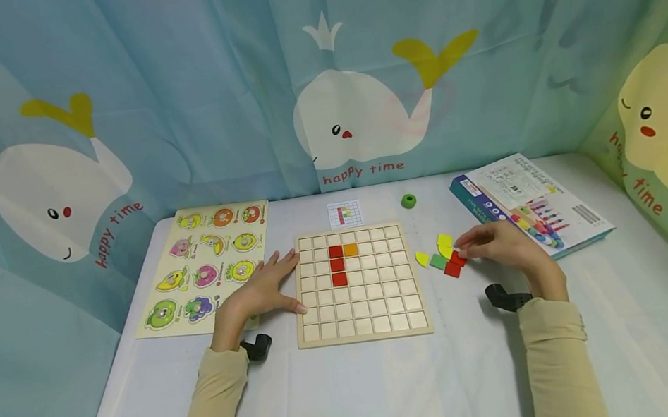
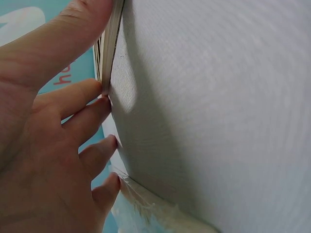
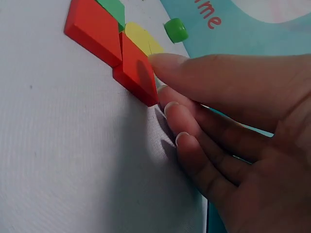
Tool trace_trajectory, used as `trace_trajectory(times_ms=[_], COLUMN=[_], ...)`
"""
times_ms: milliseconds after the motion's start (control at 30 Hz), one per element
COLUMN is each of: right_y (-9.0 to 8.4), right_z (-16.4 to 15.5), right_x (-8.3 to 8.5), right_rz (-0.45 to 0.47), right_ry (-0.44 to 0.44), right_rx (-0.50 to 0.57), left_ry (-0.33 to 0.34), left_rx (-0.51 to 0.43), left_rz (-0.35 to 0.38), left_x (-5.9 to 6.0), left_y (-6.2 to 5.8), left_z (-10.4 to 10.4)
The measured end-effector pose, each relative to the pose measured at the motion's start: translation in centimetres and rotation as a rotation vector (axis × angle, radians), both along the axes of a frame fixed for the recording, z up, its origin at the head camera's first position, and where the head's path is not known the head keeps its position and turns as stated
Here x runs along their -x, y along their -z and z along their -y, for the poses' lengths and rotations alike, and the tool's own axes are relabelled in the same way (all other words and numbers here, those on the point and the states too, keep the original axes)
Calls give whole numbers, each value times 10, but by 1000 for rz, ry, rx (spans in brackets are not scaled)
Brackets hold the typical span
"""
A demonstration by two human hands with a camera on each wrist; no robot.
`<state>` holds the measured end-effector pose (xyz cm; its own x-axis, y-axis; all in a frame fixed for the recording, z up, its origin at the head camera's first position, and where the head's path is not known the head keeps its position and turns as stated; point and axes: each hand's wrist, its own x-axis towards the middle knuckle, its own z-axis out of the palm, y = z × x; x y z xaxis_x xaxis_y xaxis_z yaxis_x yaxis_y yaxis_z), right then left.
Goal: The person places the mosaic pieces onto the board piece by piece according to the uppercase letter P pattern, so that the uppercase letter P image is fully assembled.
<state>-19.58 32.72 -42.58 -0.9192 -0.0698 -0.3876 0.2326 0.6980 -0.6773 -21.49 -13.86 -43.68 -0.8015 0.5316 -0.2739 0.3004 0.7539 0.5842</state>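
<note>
A wooden grid board [image 1: 362,315] lies mid-table with three red tiles [image 1: 337,265] in a column and one orange tile [image 1: 350,250] beside the top one. My left hand [image 1: 271,287] lies flat, its straight fingers [image 2: 92,109] against the board's left edge [image 2: 111,43]. To the right of the board are loose tiles: yellow [image 1: 444,243], green [image 1: 438,261], red [image 1: 452,269] and a yellow half-round [image 1: 421,258]. My right hand [image 1: 485,246] pinches another red tile [image 3: 135,70] between thumb and forefinger at the edge of that cluster.
A small pattern card [image 1: 345,214] and a green ring [image 1: 408,201] lie behind the board. A fruit peg puzzle [image 1: 207,265] sits at left, a blue box with a booklet [image 1: 529,206] at right. Whale-print curtains surround the white-clothed table [image 1: 359,390].
</note>
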Motion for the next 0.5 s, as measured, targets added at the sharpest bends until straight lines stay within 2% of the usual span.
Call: trace_trajectory(times_ms=[500], right_y=[0], right_z=[7], right_x=[3], right_rz=[-20], right_ry=[-63], right_rx=[-36], left_ry=[0], left_rx=[-6], left_rz=[-7], left_x=[0], left_y=[2], left_z=[2])
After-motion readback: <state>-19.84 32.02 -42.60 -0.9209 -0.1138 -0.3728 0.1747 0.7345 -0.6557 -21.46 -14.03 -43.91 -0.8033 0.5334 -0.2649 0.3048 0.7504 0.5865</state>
